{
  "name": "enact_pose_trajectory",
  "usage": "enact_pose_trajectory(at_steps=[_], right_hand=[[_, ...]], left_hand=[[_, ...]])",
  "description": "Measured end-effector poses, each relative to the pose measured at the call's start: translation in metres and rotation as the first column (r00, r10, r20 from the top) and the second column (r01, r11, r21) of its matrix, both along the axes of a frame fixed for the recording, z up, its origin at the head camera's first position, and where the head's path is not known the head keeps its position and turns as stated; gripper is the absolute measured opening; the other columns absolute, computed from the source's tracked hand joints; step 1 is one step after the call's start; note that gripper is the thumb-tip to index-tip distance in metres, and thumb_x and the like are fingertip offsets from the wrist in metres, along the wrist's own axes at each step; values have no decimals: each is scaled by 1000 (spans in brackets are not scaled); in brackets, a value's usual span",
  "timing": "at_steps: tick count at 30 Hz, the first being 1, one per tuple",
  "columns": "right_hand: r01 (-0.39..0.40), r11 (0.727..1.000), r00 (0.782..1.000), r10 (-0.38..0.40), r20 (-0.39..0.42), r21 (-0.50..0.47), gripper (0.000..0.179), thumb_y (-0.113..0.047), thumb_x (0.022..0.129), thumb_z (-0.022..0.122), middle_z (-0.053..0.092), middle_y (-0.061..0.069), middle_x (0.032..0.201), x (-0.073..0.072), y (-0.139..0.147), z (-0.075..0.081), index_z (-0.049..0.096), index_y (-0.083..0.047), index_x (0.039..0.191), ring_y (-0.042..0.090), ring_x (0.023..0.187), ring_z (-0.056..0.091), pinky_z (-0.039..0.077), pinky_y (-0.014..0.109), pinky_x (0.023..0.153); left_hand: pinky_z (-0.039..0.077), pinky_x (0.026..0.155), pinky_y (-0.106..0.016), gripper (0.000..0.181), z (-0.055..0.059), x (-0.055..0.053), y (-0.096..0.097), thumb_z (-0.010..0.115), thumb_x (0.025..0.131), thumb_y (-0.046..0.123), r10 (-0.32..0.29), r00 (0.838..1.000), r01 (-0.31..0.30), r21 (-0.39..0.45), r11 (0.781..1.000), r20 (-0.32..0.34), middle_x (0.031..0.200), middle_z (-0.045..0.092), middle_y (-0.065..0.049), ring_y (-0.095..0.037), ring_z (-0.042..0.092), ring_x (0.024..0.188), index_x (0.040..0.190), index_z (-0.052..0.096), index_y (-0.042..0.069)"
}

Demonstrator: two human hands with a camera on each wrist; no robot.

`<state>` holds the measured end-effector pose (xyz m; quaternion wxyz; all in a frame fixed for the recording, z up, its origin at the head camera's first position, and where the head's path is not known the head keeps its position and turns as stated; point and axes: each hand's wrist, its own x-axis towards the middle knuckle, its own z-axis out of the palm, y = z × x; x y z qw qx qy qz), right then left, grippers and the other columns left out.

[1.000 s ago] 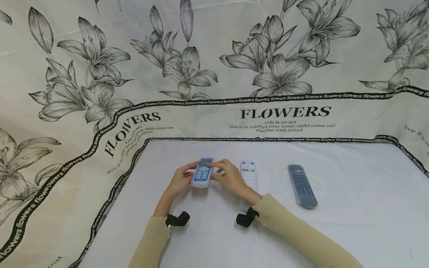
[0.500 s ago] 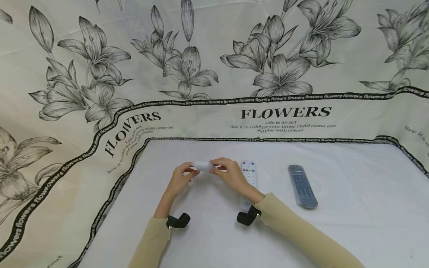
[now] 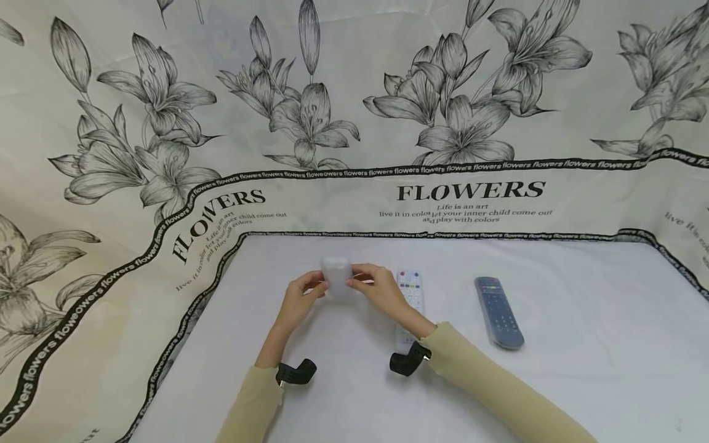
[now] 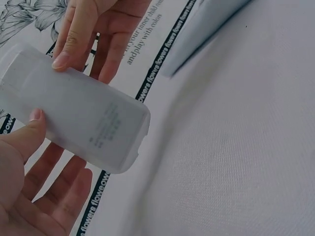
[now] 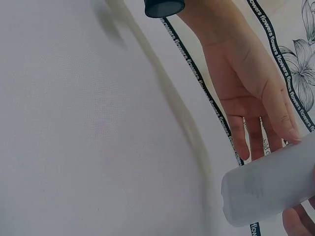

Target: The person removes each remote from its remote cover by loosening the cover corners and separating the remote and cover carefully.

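Note:
Both hands hold up a remote control (image 3: 336, 278) over the white table. Its pale grey-white back faces me, and its keypad side is hidden. My left hand (image 3: 299, 301) pinches one long edge, thumb on the back. On the opposite edge, my right hand (image 3: 381, 291) grips it the same way. The left wrist view shows small print on the back of the remote control (image 4: 78, 105). In the right wrist view, the left hand (image 5: 246, 93) reaches in from above, while only part of the right hand (image 5: 298, 221) shows at the right border.
A white remote control (image 3: 410, 295) lies partly behind the right forearm. Farther right lies a dark blue-grey remote control (image 3: 500, 314). Floral cloth (image 3: 471, 206) hangs along the table's far and left edges. Each wrist wears a black camera, such as the left camera (image 3: 297, 371).
Both hands have tipped the remote control over: its blue keypad faced me at first, then its end, and now its back. The other two remotes stay in place.

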<state>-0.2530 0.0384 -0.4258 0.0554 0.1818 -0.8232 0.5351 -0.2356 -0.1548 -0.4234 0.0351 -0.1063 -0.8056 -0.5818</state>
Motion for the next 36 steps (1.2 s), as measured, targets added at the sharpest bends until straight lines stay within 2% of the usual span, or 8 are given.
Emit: enact_pose_trajectory(at_steps=[2,6,13,19,22,27,34,36], right_hand=[[4,1000,1000,-4,12,1,35,-12,87,69,68,18,114,0,0,0,64,1,119,31,102,67,55,40,88],[9,1000,1000,-9,25,-10,34,-12,88,68,69,18,111,0,0,3,64,0,119,30,99,67,56,41,85],[9,996,998,-3,68,-89,38,-7,88,67,68,21,107,-2,-2,5,59,2,124,31,92,68,58,31,75],[6,987,992,14,124,-161,41,0,88,65,66,27,105,-3,-5,4,53,7,126,33,89,68,59,29,72],[3,986,992,19,129,-165,41,2,87,65,66,29,104,-2,-6,2,53,9,126,32,85,68,59,30,70],[3,985,989,22,145,-171,43,5,86,65,66,29,103,-2,-7,0,52,9,126,31,84,68,59,32,71],[34,987,984,-5,176,-160,44,4,85,67,66,28,107,-2,-10,1,52,8,127,32,87,69,59,31,71],[43,988,985,-18,170,-147,43,3,84,68,66,27,108,-2,-10,1,54,8,125,33,88,69,59,31,71]], left_hand=[[56,84,-30,29,6,4,2,58,94,5,-5,1000,5,5,1000,7,118,62,-26,-35,61,107,118,59,-10],[56,85,-30,29,5,3,2,59,94,6,1,1000,-1,26,1000,10,118,62,-26,-34,61,106,119,59,-10],[57,81,-30,33,-18,-12,1,62,93,14,42,999,-43,68,997,20,120,62,-23,-24,64,98,121,61,-5],[58,76,-29,32,-22,-14,1,63,93,17,61,997,-64,62,996,46,112,64,-21,-12,64,84,118,63,-3],[58,74,-29,32,-24,-14,2,63,93,15,71,996,-75,70,995,60,109,64,-21,-9,63,79,118,62,-4],[59,71,-29,31,-22,-13,3,64,92,13,107,991,-115,103,988,85,102,64,-19,-8,63,77,120,62,-2],[59,69,-30,33,-18,-12,6,66,90,15,151,981,-164,107,981,118,96,66,-16,-7,63,72,121,63,3],[59,71,-35,33,-9,-7,7,66,91,14,152,980,-165,95,982,127,95,67,-17,-8,63,71,121,63,2]])
